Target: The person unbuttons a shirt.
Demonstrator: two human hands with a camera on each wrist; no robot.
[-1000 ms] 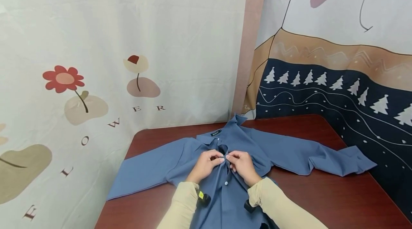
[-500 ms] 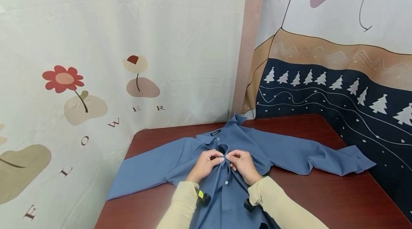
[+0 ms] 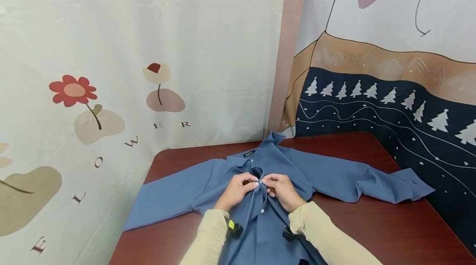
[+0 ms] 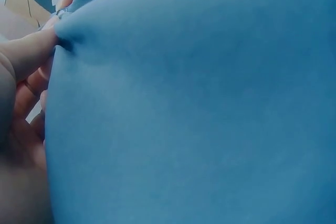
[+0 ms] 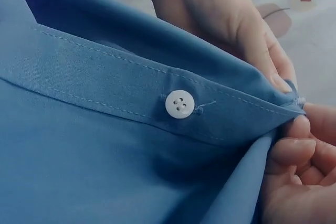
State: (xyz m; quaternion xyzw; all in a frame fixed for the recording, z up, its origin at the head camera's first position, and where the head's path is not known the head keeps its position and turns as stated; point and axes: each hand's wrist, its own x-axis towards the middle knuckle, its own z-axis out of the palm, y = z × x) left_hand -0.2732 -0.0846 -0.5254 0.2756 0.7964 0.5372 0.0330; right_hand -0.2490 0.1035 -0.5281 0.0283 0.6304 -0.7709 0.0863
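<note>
A blue long-sleeved shirt (image 3: 238,211) lies spread front up, collar away from me. My left hand (image 3: 236,189) pinches the front placket between thumb and fingers. Close beside it, my right hand (image 3: 282,189) pinches the facing edge at the same spot, where a bit of white shows between the fingertips. In the right wrist view a white four-hole button (image 5: 179,104) sits through its buttonhole lower on the placket. Cloth fills most of the left wrist view, pulled into a fold at the left thumb (image 4: 31,53). The buttonhole between my fingers is hidden.
Beneath the shirt is a dark red-brown table (image 3: 357,236). One sleeve (image 3: 171,192) stretches left, the other sleeve (image 3: 346,174) right, its cuff near the table edge. A pale curtain (image 3: 208,50) and a dark tree-patterned cloth (image 3: 372,112) hang behind.
Both hands keep their pinch at nearly the same place. The right hand has shifted very slightly to the right, and a little more white shows between the fingertips.
</note>
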